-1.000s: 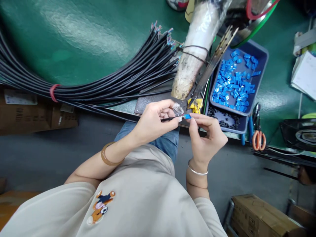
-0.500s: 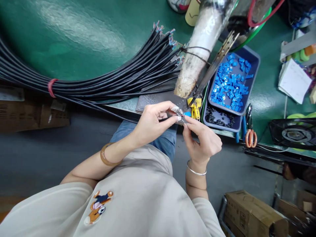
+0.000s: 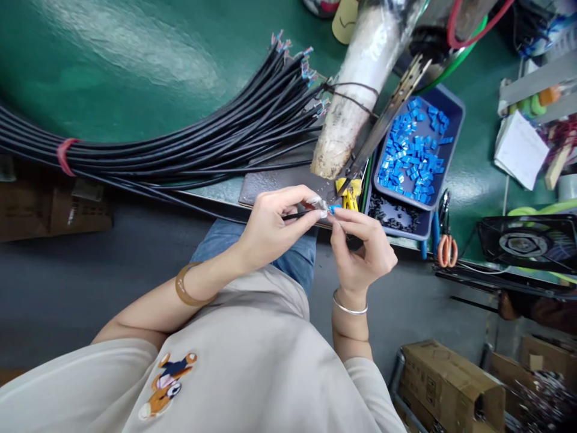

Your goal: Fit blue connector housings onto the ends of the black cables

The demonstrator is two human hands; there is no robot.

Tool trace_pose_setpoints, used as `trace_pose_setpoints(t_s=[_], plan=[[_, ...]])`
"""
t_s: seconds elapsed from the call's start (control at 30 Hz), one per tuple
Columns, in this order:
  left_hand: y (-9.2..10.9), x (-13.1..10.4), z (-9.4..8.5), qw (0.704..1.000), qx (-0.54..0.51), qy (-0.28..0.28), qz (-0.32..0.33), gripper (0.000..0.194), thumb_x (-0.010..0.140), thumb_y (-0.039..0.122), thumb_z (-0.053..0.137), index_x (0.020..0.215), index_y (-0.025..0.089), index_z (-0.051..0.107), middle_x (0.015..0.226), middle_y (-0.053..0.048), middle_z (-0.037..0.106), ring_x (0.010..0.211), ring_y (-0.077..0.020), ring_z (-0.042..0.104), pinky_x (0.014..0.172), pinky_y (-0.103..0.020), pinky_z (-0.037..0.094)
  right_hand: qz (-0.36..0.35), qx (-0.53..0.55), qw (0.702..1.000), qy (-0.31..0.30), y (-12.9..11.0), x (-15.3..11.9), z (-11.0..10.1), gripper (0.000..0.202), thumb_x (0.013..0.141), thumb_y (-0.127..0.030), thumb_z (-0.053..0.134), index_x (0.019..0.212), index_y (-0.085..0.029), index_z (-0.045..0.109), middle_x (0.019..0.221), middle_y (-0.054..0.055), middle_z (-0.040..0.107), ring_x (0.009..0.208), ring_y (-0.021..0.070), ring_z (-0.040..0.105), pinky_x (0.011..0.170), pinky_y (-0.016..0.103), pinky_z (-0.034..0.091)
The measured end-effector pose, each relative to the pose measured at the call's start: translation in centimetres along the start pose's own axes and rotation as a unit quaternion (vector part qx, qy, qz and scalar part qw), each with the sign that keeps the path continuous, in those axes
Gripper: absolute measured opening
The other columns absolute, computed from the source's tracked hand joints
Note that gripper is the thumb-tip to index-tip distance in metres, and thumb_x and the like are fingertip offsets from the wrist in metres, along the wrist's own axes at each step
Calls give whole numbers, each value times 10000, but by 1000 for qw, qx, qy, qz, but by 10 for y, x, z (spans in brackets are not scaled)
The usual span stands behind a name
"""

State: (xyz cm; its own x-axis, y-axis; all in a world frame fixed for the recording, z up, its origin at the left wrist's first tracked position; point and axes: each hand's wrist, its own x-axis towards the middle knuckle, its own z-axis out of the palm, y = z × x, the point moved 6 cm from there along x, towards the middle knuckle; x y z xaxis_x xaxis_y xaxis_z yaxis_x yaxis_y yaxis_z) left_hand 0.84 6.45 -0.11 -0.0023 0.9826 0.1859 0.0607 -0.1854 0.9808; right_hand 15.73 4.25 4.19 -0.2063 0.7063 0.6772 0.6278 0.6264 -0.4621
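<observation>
My left hand (image 3: 279, 224) pinches the end of a black cable (image 3: 295, 215) between thumb and fingers. Pale tape or a similar wrapping covers some of its fingertips. Just past those tips shows a small blue connector (image 3: 334, 208), partly hidden by my fingers. My right hand (image 3: 364, 240) meets the left one there, its thumb and index finger closed at the connector. Fine wires between the two hands are too small to make out. Behind the right fingers lies a yellow tool (image 3: 350, 195) on the bench edge.
A thick bundle of black cables (image 3: 180, 150) with stripped ends, bound by a red tie (image 3: 67, 156), lies left. A wrapped post (image 3: 345, 114) slants down close above my hands. At right sit a tray of blue connectors (image 3: 456, 129), a lower tray (image 3: 424, 232) and orange-handled scissors (image 3: 447, 250).
The whole view has shifted slightly, so the bench things appear further left. My right fingers have closed in towards the left fingertips, and less of the blue connector shows.
</observation>
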Motion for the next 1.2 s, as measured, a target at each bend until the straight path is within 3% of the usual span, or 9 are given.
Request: trace_pose_setpoints(t_s=[0.2,0.37,0.57,0.73,0.83,1.03,1.2], plan=[[2,0,2,999,18,26,14,59,795,156,676,827,157,626,762,7,626,653,-68,566,511,-118,426,154,59,986,2,18,-4,8,91,856,-135,662,890,-219,653,1041,24,761,905,160,749,733,276,638],[4,4,2,999,19,34,35,86,807,141,659,845,161,585,696,40,567,522,-18,455,422,-93,321,122,61,990,20,14,0,8,114,839,-123,677,892,-221,649,1065,13,761,940,163,745,730,270,639],[6,2,0,995,66,33,73,150,754,85,650,858,160,574,680,48,567,524,-26,494,459,-104,393,151,68,986,28,18,-1,8,109,833,-120,685,862,-218,650,1018,-4,773,869,129,748,716,234,624],[16,-5,1,969,144,67,191,164,746,84,668,863,158,580,669,48,604,544,-32,561,495,-100,435,166,92,982,25,20,-3,6,112,832,-116,686,871,-215,653,993,-1,774,853,128,749,710,238,627],[19,-7,4,962,150,61,221,130,776,103,667,868,157,591,681,41,635,553,-33,588,497,-93,439,167,102,981,19,21,-3,3,86,843,-137,680,865,-213,646,973,6,771,861,142,750,705,264,631],[16,-6,3,984,86,-4,158,193,763,63,665,931,150,627,737,25,664,588,-38,593,501,-97,435,182,153,971,19,23,-4,0,103,827,-115,690,842,-213,659,949,4,765,876,146,743,721,278,624],[9,-4,2,996,12,-41,78,76,806,157,687,873,154,650,769,-5,666,618,-71,591,541,-152,468,186,186,964,24,24,-5,1,118,822,-101,690,846,-214,666,949,1,760,869,145,741,709,269,617]])
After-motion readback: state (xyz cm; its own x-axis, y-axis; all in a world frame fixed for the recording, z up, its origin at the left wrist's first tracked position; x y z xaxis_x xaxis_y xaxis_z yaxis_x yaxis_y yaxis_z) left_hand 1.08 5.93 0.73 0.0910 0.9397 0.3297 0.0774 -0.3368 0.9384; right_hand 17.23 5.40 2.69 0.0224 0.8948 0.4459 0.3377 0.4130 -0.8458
